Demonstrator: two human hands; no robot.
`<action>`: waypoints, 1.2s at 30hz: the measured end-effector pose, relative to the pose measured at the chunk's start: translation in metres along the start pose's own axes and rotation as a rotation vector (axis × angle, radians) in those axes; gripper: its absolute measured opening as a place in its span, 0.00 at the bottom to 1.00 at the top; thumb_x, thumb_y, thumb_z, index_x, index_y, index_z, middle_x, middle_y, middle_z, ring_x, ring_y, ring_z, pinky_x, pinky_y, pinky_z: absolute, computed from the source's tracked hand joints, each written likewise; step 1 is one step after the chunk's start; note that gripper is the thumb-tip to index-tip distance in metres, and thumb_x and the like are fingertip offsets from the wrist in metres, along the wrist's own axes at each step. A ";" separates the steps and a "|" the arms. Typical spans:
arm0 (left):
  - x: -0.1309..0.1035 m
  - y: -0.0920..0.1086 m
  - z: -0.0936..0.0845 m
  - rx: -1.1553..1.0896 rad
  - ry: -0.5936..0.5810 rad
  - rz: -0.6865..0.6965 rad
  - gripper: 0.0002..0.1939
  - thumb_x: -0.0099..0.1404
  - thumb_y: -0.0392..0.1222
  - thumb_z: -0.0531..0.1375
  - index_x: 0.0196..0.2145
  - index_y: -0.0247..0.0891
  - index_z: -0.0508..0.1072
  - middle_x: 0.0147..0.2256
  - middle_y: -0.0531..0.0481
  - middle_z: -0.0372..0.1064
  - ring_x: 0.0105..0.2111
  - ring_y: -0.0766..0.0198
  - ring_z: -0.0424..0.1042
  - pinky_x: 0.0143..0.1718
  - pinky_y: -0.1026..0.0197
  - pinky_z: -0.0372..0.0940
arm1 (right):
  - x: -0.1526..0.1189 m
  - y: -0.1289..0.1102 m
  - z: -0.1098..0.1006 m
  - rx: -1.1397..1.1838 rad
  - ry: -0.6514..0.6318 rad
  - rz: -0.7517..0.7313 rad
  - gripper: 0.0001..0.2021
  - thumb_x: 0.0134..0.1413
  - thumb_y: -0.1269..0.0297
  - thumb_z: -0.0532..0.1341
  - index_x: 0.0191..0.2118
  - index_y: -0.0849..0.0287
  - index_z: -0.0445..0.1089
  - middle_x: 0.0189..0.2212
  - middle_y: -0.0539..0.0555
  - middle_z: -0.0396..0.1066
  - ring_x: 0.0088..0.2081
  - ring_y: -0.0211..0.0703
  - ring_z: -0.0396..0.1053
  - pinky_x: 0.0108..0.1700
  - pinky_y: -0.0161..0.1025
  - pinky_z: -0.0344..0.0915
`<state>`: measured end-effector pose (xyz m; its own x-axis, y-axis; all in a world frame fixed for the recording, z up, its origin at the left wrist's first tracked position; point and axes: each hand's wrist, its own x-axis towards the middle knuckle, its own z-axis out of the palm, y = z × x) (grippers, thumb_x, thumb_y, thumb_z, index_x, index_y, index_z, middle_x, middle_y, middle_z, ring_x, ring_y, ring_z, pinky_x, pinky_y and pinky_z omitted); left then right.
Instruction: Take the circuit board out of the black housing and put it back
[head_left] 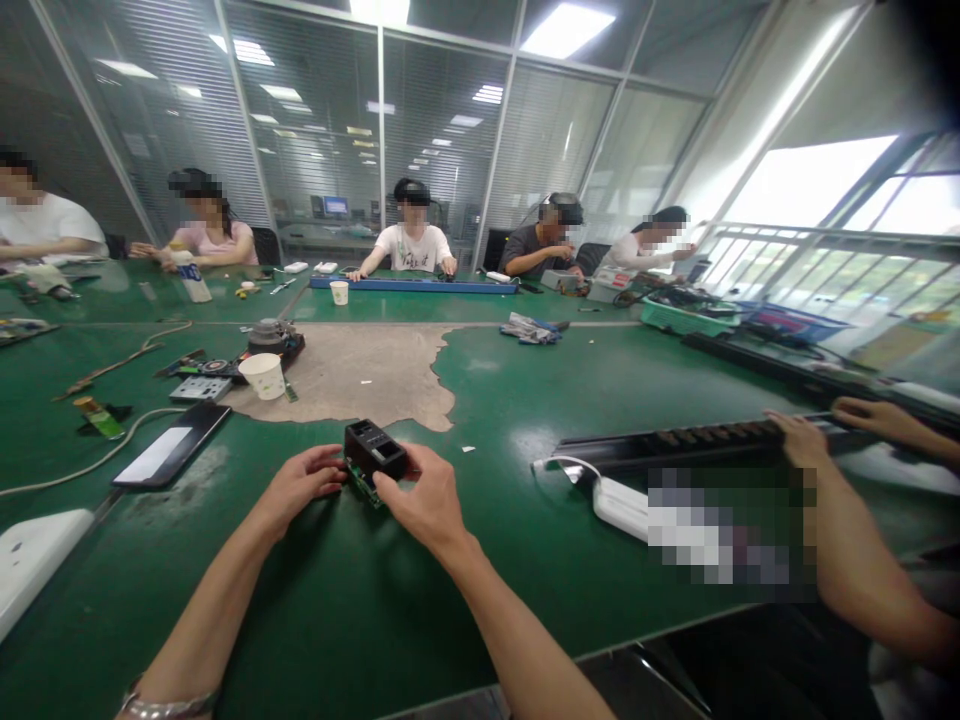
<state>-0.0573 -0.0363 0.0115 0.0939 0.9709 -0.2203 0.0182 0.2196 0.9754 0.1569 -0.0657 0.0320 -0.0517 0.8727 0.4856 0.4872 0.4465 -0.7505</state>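
A small black plastic housing with a green circuit board [375, 448] is tilted between my hands, close above the table or resting on it; I cannot tell which. Dark rectangular openings show on its upper face, and the green board edge runs along its near side. My right hand [429, 495] grips its right end, thumb on the near side and fingers behind. At its left end, my left hand [304, 485] has curved fingers with the tips against the board side. A metal-banded watch or bracelet [169, 705] is on my left wrist.
Left lie a phone [172, 445], a white power strip [37, 560], a paper cup [262, 377] and dismantled parts [202, 388]. At right, a co-worker's hands [806, 440] touch a long black bar [675, 440]. A white adapter [622, 508] is nearer. Several people sit across the green table [487, 390].
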 end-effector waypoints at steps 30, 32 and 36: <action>0.007 -0.008 -0.004 0.155 0.078 0.117 0.30 0.54 0.47 0.65 0.53 0.35 0.70 0.46 0.38 0.73 0.46 0.51 0.73 0.43 0.54 0.69 | -0.016 0.003 0.012 -0.204 -0.185 -0.006 0.15 0.48 0.64 0.65 0.45 0.56 0.69 0.39 0.54 0.73 0.42 0.49 0.70 0.48 0.44 0.65; 0.008 -0.008 -0.005 0.150 0.066 0.114 0.30 0.55 0.47 0.64 0.54 0.34 0.69 0.47 0.38 0.73 0.45 0.52 0.74 0.43 0.53 0.69 | -0.014 -0.001 0.012 -0.171 -0.141 -0.005 0.14 0.49 0.65 0.64 0.43 0.56 0.69 0.37 0.53 0.73 0.41 0.48 0.70 0.46 0.42 0.65; 0.008 -0.009 -0.006 0.120 0.057 0.111 0.30 0.55 0.48 0.64 0.54 0.32 0.68 0.45 0.37 0.73 0.42 0.53 0.75 0.43 0.53 0.68 | -0.006 -0.007 0.005 -0.075 -0.044 0.018 0.13 0.51 0.64 0.62 0.44 0.55 0.70 0.36 0.51 0.73 0.38 0.44 0.70 0.42 0.38 0.66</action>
<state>-0.0630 -0.0299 0.0007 0.0453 0.9931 -0.1078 0.1300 0.1011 0.9863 0.1493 -0.0729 0.0315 -0.0800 0.8893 0.4504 0.5524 0.4156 -0.7226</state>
